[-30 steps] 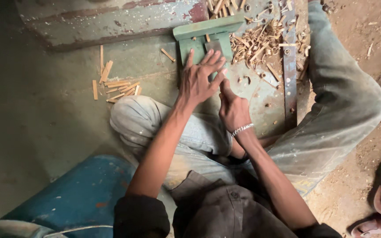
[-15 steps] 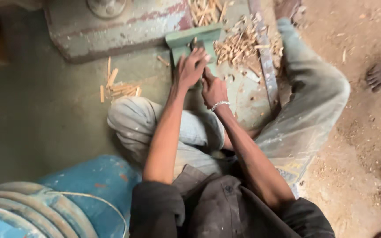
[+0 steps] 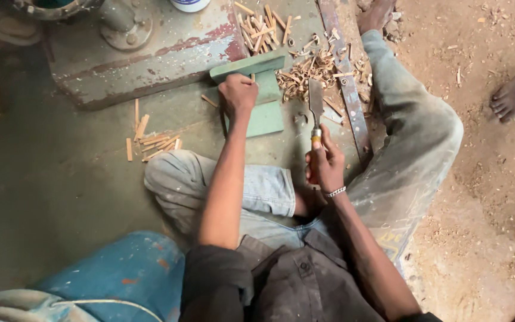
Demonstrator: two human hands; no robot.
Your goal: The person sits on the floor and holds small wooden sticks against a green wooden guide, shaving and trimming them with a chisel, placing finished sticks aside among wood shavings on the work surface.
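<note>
Green wooden block (image 3: 266,104) lies at twelve o'clock under the left hand (image 3: 238,92), fist closed, perhaps pinching a stick. The right hand (image 3: 324,164) grips a chisel (image 3: 316,110), blade toward twelve.

A rough woodworking workshop: curled pale wood shavings (image 3: 305,74) and cut wooden sticks (image 3: 150,142) litter the worn green floor (image 3: 61,179) around the hands, a flat steel chisel (image 3: 316,104) is in use, and sawdust-strewn dirt ground (image 3: 484,149) lies to the right.

matt green block (image 3: 263,89), steel chisel (image 3: 316,107), wood shavings (image 3: 305,74)
</note>
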